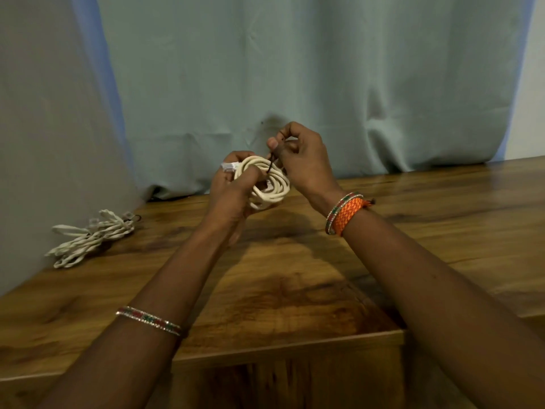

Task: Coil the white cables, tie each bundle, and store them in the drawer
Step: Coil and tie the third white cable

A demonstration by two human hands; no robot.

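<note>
In front of me a pale grey-green curtain [295,69] hangs in soft folds, its hem resting on the back of a wooden table [427,225] with a warm brown, strongly figured grain. A plain grey wall [38,113] stands to my left, meeting the tabletop. At the far right a strip of white wall [530,98] shows past the curtain's edge. The light is dim and even, leaving soft shadows on the wood.

Warm, fairly dim indoor light is falling from above and behind the viewer, throwing soft shadows of both arms onto the wooden table [442,219]. A dull sheen is glinting off the wood near the drawer front [289,343]. The curtain [295,69] is glowing cool blue at its edges (probably daylight behind). Wide-angle distortion is bending the frame's borders, and fine detail is smearing slightly throughout.
</note>
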